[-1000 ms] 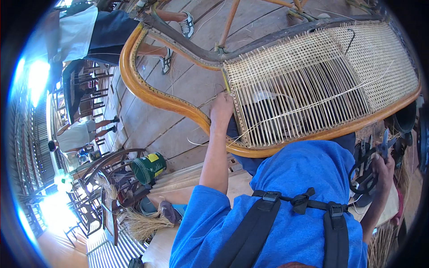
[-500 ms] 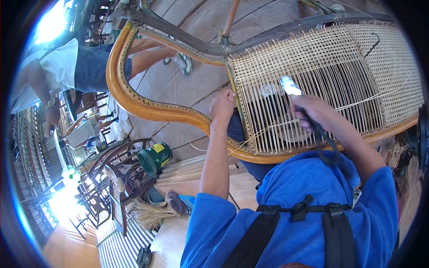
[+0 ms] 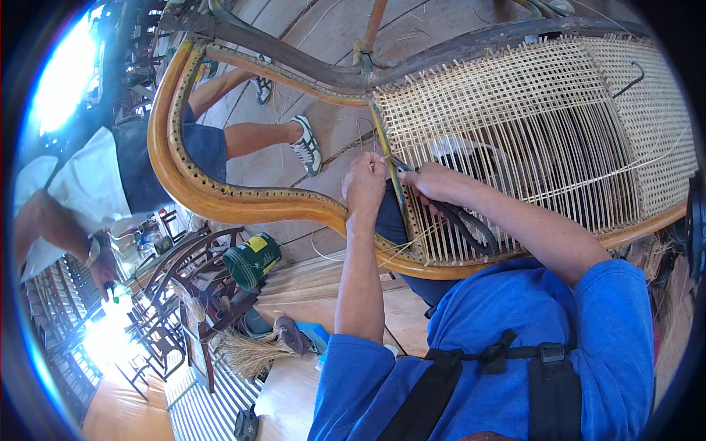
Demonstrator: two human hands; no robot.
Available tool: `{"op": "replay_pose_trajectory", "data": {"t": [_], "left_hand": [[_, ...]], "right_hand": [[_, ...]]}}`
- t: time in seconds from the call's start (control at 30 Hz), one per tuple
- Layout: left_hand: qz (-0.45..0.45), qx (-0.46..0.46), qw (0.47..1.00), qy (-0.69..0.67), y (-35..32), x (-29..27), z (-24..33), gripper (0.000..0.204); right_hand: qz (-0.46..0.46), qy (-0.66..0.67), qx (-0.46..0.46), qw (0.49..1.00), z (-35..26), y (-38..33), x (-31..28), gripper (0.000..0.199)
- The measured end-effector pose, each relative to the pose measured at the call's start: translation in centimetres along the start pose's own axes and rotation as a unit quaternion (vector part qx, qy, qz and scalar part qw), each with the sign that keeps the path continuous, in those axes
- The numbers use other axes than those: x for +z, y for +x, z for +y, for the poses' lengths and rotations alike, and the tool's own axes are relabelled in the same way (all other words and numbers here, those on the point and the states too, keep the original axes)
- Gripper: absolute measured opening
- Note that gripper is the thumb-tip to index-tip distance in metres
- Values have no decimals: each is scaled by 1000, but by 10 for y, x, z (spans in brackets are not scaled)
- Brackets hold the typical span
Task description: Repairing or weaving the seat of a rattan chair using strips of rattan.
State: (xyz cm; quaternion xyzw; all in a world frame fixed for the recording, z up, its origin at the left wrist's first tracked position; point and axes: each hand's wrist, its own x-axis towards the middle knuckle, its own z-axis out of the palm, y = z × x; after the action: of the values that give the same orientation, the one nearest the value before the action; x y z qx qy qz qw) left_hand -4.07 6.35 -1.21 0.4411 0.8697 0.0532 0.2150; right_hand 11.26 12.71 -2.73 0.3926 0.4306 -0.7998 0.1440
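Observation:
A bent wooden chair frame (image 3: 243, 203) lies across my lap, with a cane panel (image 3: 478, 95) woven over its right part. My left hand (image 3: 365, 184) is closed beside the narrow crossbar (image 3: 387, 151), its fingers pinched together. Whatever they hold is too small to make out. Just across that bar my right hand (image 3: 434, 182) grips a scissors-like tool (image 3: 471, 231) by its black looped handles. The dark tip of the tool reaches the bar, close to my left fingers. Loose cane strands (image 3: 573, 189) cross the open, unwoven part of the panel.
Another person in dark shorts (image 3: 202, 158) stands at the left, a shoe (image 3: 306, 145) near the frame. A green bucket (image 3: 251, 260), a bundle of cane (image 3: 250, 353) and wooden chairs (image 3: 195, 272) are at lower left. A dark hook (image 3: 631, 79) rests on the woven panel.
My right hand has moved left with the tool, from above the panel to the crossbar beside my left hand. The other person has stepped, and the view has shifted slightly.

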Motion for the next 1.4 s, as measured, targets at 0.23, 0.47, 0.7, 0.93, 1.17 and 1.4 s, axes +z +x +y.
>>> {"op": "replay_pose_trajectory", "data": {"t": [0.23,0.47,0.7,0.93,1.17,1.4], "left_hand": [[30,-8,999,14,1,5,-4,23],[12,-27,1000,9,6,7,0,18],[33,-16,999,-5,6,12,-7,18],[75,-202,842,-495,5,4,-25,13],[-58,-159,657,-735,-20,-25,-5,12],[-92,-101,647,-750,-50,-23,32,12]], "right_hand": [[27,-123,6,992,-19,0,5,56],[36,-132,3,991,-22,3,3,55],[46,-172,-15,984,-15,15,7,61],[66,-191,-30,979,-3,-31,2,58],[71,-133,-52,987,57,-190,-61,40],[225,-54,-22,973,160,-327,-78,29]]}}
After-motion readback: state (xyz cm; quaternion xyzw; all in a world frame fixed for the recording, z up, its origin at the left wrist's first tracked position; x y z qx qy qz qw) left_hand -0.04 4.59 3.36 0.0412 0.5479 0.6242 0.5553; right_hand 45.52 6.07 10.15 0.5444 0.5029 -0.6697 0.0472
